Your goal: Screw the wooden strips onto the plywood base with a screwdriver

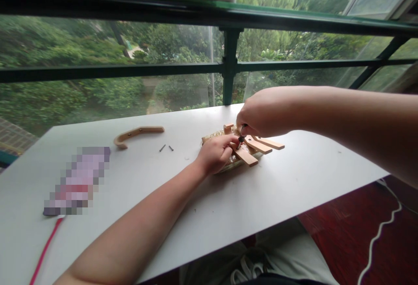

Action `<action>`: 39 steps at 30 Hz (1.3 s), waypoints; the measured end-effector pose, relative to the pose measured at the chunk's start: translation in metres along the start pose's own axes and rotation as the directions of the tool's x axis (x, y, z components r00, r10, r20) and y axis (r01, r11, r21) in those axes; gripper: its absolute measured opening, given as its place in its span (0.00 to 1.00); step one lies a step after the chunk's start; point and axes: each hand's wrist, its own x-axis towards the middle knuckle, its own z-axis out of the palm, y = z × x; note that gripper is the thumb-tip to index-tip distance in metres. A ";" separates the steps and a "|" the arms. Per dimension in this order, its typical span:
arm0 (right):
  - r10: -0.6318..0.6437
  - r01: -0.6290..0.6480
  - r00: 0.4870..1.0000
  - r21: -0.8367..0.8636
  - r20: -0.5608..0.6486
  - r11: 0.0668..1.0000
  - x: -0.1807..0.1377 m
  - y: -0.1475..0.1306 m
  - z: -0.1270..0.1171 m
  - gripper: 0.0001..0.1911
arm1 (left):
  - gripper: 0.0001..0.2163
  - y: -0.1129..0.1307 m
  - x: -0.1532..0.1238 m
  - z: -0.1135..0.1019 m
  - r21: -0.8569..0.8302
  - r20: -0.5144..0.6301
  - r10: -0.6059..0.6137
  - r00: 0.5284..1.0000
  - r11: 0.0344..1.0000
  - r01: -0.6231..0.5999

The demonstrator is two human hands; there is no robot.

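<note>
My right hand (257, 110) comes in from the right, its fist closed round a screwdriver (241, 137) whose handle is mostly hidden. The tool points down at a pale wooden hook (246, 156). My left hand (215, 152) presses on that hook, thumb and forefinger closed by the tool's tip; whether they also pinch a screw is hidden. Beneath the hands lies a straw-coloured, woven-looking base (212, 137), partly under clear plastic. Two more wooden pieces (259, 145) with dark holes stick out beside the hook toward the right.
A loose curved wooden hook (140, 130) lies on the white table (156, 198) at the left. Two screws (162, 148) are near it. A blurred phone-like object (76, 180) with a pink cable (45, 245) lies further left. A green railing (230, 62) runs behind the table.
</note>
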 end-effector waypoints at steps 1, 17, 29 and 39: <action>0.002 -0.002 1.000 0.004 -0.007 1.000 0.000 0.000 0.000 0.13 | 0.18 0.000 0.000 0.000 0.001 -0.012 -0.002 1.000 1.000 0.002; -0.172 0.187 0.976 0.105 -0.134 0.977 -0.003 -0.006 0.021 0.17 | 0.12 -0.001 0.001 0.000 0.020 -0.001 0.030 1.000 0.999 -0.030; -0.106 0.109 0.980 0.013 -0.168 0.994 0.007 0.004 0.013 0.12 | 0.15 -0.002 0.002 0.001 -0.034 0.016 0.034 0.999 0.999 -0.034; -0.017 0.033 0.979 0.077 -0.201 0.996 0.010 0.002 0.023 0.20 | 0.13 -0.002 0.003 0.000 -0.020 0.030 0.043 0.999 0.999 -0.043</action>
